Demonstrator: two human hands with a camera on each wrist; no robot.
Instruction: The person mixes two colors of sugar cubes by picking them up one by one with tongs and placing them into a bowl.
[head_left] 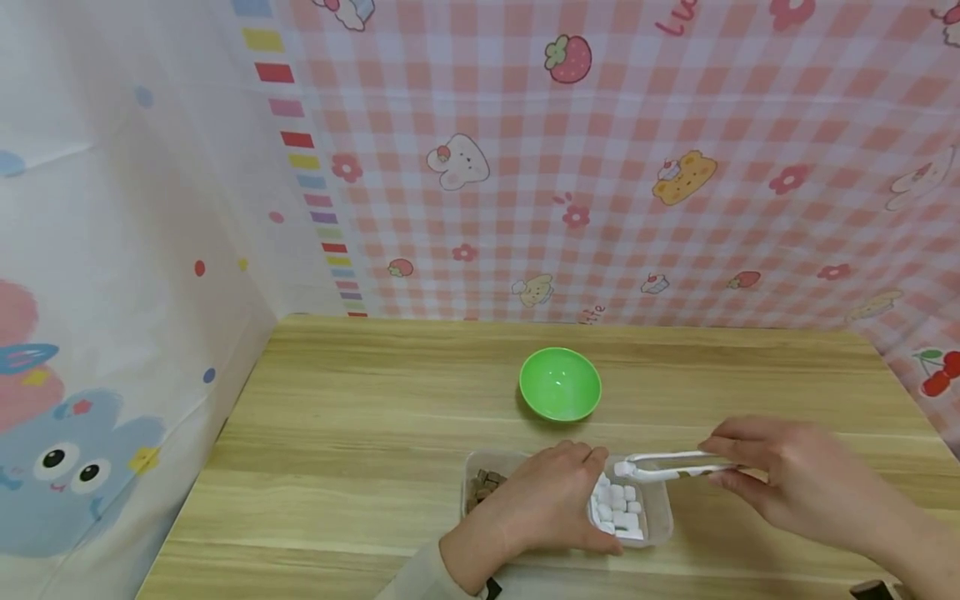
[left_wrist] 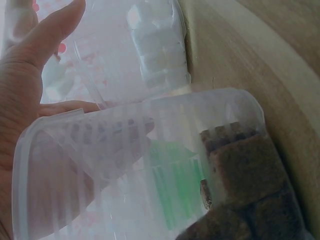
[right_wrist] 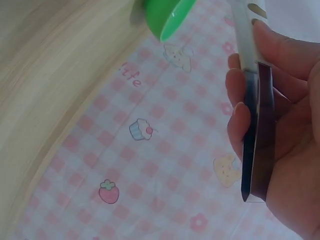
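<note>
My right hand [head_left: 787, 475] holds white-armed tongs [head_left: 678, 465], also seen in the right wrist view, where their dark metal bend [right_wrist: 259, 135] lies in the palm. At the tongs' tips is a small white cube [head_left: 624, 469], over a clear plastic box [head_left: 660, 512] of white cubes [head_left: 618, 504]. My left hand [head_left: 543, 500] grips this box across its left part, thumb at the near side and fingers at the far side. Beneath the left wrist, partly hidden, stands a second clear plastic box [left_wrist: 135, 107] with brown cubes [left_wrist: 250, 170].
A green bowl [head_left: 560, 385] stands behind the boxes on the wooden table [head_left: 360, 417]. A pink checked cloth [head_left: 510, 208] hangs along the table's back edge, and a white patterned cloth [head_left: 150, 250] hangs on the left.
</note>
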